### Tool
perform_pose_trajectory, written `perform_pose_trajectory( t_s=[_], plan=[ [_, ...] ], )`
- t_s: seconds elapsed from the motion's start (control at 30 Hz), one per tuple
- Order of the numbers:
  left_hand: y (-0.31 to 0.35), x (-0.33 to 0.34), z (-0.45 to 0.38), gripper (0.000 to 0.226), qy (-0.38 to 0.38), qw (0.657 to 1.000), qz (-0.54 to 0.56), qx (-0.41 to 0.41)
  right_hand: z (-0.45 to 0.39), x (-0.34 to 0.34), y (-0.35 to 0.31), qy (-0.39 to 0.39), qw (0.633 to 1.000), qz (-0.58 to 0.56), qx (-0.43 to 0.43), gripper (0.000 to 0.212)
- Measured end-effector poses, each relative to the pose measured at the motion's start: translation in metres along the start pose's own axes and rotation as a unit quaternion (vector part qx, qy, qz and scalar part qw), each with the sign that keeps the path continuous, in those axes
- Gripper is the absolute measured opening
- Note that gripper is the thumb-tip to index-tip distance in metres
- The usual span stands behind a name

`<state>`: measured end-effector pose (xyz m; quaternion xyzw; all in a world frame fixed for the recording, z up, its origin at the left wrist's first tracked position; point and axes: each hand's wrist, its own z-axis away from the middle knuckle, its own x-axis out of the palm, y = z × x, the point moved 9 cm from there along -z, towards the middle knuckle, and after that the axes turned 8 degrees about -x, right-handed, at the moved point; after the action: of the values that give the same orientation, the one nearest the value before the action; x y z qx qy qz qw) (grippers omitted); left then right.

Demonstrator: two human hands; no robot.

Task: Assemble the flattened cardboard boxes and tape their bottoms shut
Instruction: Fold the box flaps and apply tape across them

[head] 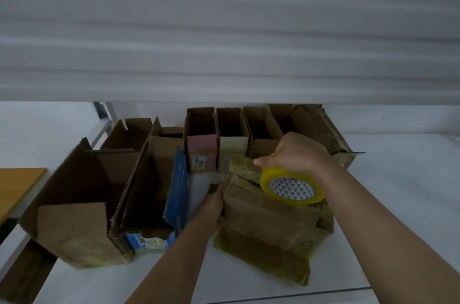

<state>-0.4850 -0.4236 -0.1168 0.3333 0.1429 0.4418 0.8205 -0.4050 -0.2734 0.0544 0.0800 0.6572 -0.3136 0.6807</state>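
Worn brown cardboard box, yellowed old tape, on white bench: left hand grips its left side (fingers partly hidden); right hand grips yellow tape roll on top.

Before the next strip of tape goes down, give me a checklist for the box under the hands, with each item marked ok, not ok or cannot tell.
1. Yellow roll of tape in hand: ok, the right hand grips it from above.
2. Worn brown cardboard box with old yellowish tape steadied: ok, the left hand holds its left side.
3. Box resting on the white table: ok.
4. Roll placed over the box: ok, it sits at the box's top face.
5. Bottom flaps fully shut and flush: cannot tell, the roll and hand cover the seam.
6. Free end of tape stuck down: cannot tell.
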Motion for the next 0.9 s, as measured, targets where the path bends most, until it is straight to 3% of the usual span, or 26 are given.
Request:
perform_pose_trajectory(
  t_s=[0.2, 0.27, 0.33, 0.43, 0.57, 0.7, 0.8, 0.87, 0.9],
  plan=[
    [0.013, -0.013, 0.002, 0.027, 0.046, 0.999, -0.018, 0.011, 0.000, 0.001, -0.003, 0.000, 1.000, 0.013, -0.002, 0.061],
    [0.038, -0.021, 0.001, 0.011, 0.091, 0.988, -0.075, 0.097, 0.000, 0.002, 0.000, -0.002, 1.000, 0.009, 0.000, 0.061],
    [0.076, -0.022, 0.022, 0.021, 0.147, 0.954, -0.114, 0.234, 0.000, 0.002, 0.000, 0.000, 1.000, 0.006, -0.003, 0.062],
    [0.114, 0.008, 0.056, 0.017, 0.129, 0.912, -0.133, 0.365, -0.001, 0.002, -0.002, 0.004, 1.000, 0.004, -0.008, 0.064],
    [0.104, 0.052, 0.043, 0.018, 0.102, 0.890, -0.310, 0.320, -0.003, 0.002, 0.007, 0.019, 0.992, -0.123, -0.015, 0.061],
    [0.097, 0.050, 0.040, 0.025, 0.154, 0.856, -0.345, 0.352, 0.020, 0.005, 0.029, 0.024, 0.937, -0.349, -0.011, 0.042],
    [0.097, 0.049, 0.038, 0.027, 0.163, 0.856, -0.340, 0.352, 0.035, 0.015, 0.051, 0.068, 0.863, -0.500, -0.008, 0.025],
    [0.097, 0.048, 0.037, 0.030, 0.173, 0.855, -0.344, 0.348, 0.041, 0.021, 0.061, 0.077, 0.828, -0.556, -0.003, 0.038],
    [0.097, 0.048, 0.037, 0.032, 0.178, 0.852, -0.349, 0.347, 0.042, 0.023, 0.064, 0.074, 0.836, -0.544, -0.011, 0.049]
  ],
)
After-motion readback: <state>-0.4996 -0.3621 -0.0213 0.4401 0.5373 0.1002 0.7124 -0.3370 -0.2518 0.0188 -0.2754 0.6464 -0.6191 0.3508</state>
